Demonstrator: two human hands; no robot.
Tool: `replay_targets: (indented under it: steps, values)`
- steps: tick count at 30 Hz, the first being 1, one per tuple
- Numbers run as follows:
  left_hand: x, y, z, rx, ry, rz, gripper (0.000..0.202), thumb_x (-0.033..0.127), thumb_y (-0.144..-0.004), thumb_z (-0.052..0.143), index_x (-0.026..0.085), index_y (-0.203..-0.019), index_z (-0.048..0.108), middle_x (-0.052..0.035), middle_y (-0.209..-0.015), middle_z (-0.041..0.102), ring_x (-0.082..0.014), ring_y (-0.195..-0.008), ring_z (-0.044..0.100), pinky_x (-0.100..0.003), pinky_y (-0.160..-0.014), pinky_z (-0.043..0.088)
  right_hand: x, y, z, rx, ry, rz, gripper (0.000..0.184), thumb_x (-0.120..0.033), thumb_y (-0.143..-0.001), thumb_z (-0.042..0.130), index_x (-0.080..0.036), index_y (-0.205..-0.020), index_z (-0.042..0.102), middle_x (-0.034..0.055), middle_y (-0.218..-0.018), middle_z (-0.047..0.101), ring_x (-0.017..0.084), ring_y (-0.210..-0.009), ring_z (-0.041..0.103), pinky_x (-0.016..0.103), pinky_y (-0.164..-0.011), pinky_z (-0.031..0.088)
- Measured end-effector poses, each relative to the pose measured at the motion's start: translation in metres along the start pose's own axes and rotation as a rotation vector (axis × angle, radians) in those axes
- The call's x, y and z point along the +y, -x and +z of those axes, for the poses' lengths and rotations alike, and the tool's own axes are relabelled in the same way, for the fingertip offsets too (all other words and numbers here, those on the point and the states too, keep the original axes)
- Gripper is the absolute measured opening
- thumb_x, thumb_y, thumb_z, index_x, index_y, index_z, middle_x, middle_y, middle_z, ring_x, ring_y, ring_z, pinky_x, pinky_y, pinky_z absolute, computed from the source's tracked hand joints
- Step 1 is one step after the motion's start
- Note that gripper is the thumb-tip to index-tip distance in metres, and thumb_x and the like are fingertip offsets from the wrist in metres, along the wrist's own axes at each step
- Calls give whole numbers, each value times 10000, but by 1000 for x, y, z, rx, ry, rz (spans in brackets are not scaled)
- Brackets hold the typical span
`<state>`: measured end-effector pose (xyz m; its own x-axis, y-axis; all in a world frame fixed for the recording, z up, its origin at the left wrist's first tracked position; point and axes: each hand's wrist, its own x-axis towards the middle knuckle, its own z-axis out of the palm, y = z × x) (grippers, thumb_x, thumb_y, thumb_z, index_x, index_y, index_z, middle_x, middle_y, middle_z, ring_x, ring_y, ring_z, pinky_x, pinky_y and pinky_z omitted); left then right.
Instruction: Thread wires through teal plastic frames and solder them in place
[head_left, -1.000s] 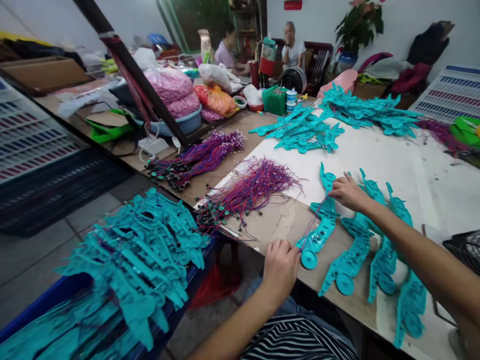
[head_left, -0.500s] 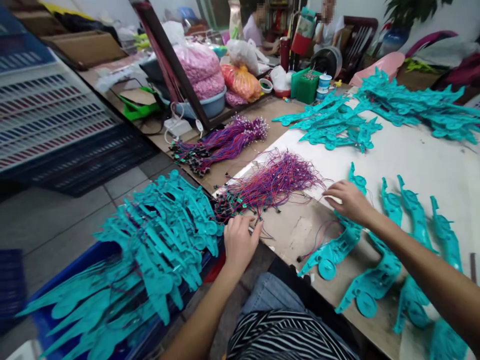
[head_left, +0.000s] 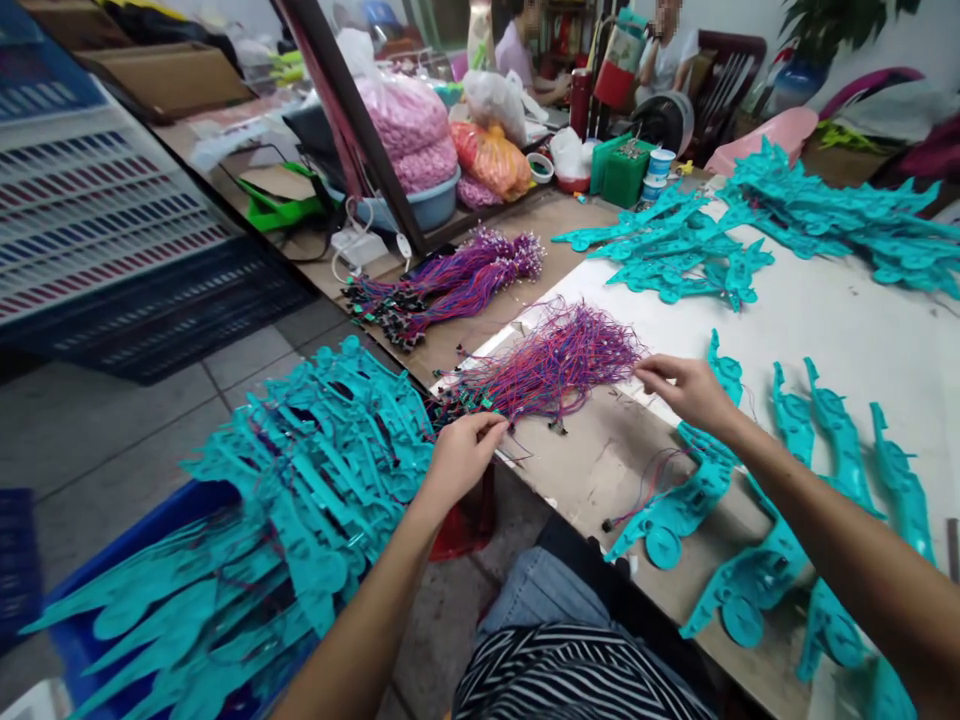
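Note:
My left hand (head_left: 459, 455) pinches at the near end of a loose bundle of red, blue and purple wires (head_left: 551, 365) lying at the table's front edge. At the bundle's right end, my right hand (head_left: 686, 388) has its fingers curled together, touching the wire tips. Just below my right hand lies a teal plastic shell (head_left: 675, 505) with thin wires trailing out of it. Several more teal shells (head_left: 832, 470) lie in a row to its right on the table (head_left: 600, 465).
A blue crate (head_left: 112, 590) heaped with teal shells (head_left: 300, 500) stands on the floor at my left. A second wire bundle (head_left: 450, 285), more teal shells (head_left: 675, 250), bags of pink and orange parts (head_left: 409, 130) and a green box (head_left: 619, 170) lie further back. Two people sit beyond.
My left hand left the teal shell's base and moved left to the wire bundle's near end. My right hand lifted off the shell and went up to the bundle's right end.

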<state>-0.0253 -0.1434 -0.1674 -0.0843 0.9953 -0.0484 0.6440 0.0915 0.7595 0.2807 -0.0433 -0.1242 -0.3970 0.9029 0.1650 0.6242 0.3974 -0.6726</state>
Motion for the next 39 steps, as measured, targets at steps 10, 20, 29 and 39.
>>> replay_targets:
  steps: [10,20,29,39]
  values:
    - [5,-2,6,-43,-203,188,151,240,-808,536,184,-751,664,-66,-823,674,-214,-821,631,-321,-774,481,-45,1,-44,290,-234,167,263,-433,-712,709,-173,-742,715,-11,-559,536,81,-477,393,227,-434,306]
    - [20,15,-17,11,180,120,175,311,-828,530,173,-785,629,-3,-709,638,-142,-646,571,-240,-603,423,-16,-12,-39,257,-50,180,250,-400,-708,652,-158,-706,715,-8,-511,529,89,-465,382,240,-447,288]
    - [28,37,66,-128,-44,302,105,231,-830,653,185,-908,707,-79,-928,690,-228,-930,632,-332,-845,488,4,-1,-35,228,117,158,264,-390,-739,618,-165,-724,754,17,-517,597,112,-462,428,254,-458,317]
    - [22,11,59,166,-228,75,213,257,-904,542,160,-1066,643,-96,-931,682,-234,-882,645,-323,-789,485,21,13,-42,263,135,195,240,-381,-738,631,-176,-736,756,10,-529,619,122,-474,476,257,-476,351]
